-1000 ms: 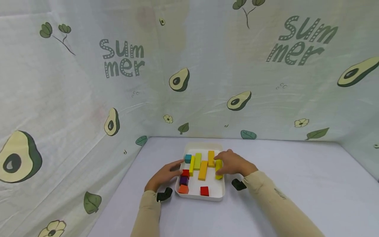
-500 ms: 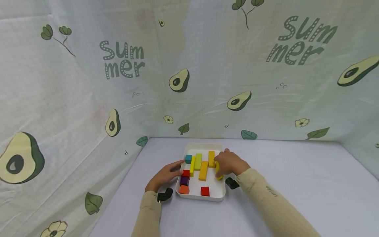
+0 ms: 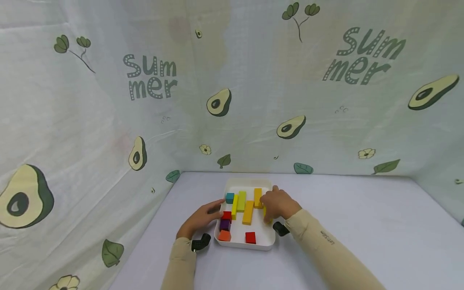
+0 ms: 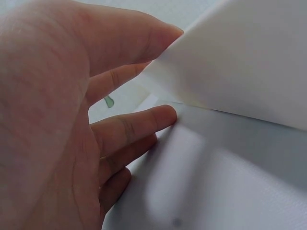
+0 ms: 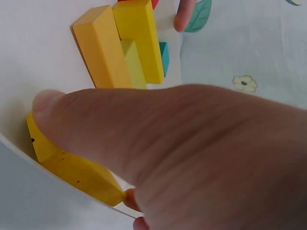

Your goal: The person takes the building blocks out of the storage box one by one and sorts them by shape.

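A white tray [image 3: 246, 245] of coloured wooden blocks lies on the white table. With thumb and fingertips, my right hand [image 3: 279, 204] pinches a long yellow block [image 5: 79, 175] by its ends. That block sits along the tray's right wall, and the hand hides much of it from above. My left hand [image 3: 200, 219] rests at the opposite side, its thumb [image 4: 158, 38] touching the outer wall and its fingers extended. Near that hand are a red cube [image 3: 226, 215], a purple cube [image 3: 225, 224] and a teal cube [image 3: 230, 197].
Mid-tray stand a thin yellow block [image 3: 235, 207], a lime block [image 3: 241, 201] and an orange block [image 3: 248, 212]. Another orange block [image 3: 257, 197] is near the right fingers. At the front lie a red block [image 3: 250, 237] and an orange-red one [image 3: 224, 236]. A patterned cloth [image 3: 253, 80] hangs behind.
My right hand has shifted slightly left and closed in over the yellow block at the tray's right wall. The left hand stays in place at the left rim.
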The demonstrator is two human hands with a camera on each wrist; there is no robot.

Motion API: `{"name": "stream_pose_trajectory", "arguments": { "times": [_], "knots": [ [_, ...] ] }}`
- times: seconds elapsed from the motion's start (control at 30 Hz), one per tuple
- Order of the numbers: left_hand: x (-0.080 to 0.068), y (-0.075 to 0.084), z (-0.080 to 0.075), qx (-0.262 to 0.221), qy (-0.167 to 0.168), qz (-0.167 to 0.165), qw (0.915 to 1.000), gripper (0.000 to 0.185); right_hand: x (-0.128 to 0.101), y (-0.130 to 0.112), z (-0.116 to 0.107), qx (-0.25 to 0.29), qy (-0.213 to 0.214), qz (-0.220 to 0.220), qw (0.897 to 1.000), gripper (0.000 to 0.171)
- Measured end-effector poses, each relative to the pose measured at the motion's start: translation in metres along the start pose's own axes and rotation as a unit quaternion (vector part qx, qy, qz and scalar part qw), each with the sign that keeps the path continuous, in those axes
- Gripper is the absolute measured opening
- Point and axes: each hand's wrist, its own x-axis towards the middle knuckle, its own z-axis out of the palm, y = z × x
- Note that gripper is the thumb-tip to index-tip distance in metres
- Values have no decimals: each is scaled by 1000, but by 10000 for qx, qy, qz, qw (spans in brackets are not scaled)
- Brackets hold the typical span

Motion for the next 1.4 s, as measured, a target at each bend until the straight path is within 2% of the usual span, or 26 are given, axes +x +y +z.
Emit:
{"name": "stream_pose_trajectory", "arguments": {
  "times": [0.13,0.43,0.67,0.83,1.0,1.4],
  "knots": [
    [1,-1,2,-55,-26,13,10000,63,0,0,1,26,-54,114,9999,44],
    [-2,2,3,-95,2,-23,10000,61,1,0,3,-101,38,10,9999,44],
    [-2,3,3,18,8,2,10000,62,-1,6,6,116,343,-128,9993,51],
    [-1,2,1,79,43,51,9999,61,0,12,10,417,679,-211,9966,55],
    [-1,2,1,65,18,11,10000,62,-2,16,12,940,919,-226,9911,57],
    [0,3,0,15,-4,27,10000,62,-7,25,27,1974,1439,55,9697,66]
  ]
}}
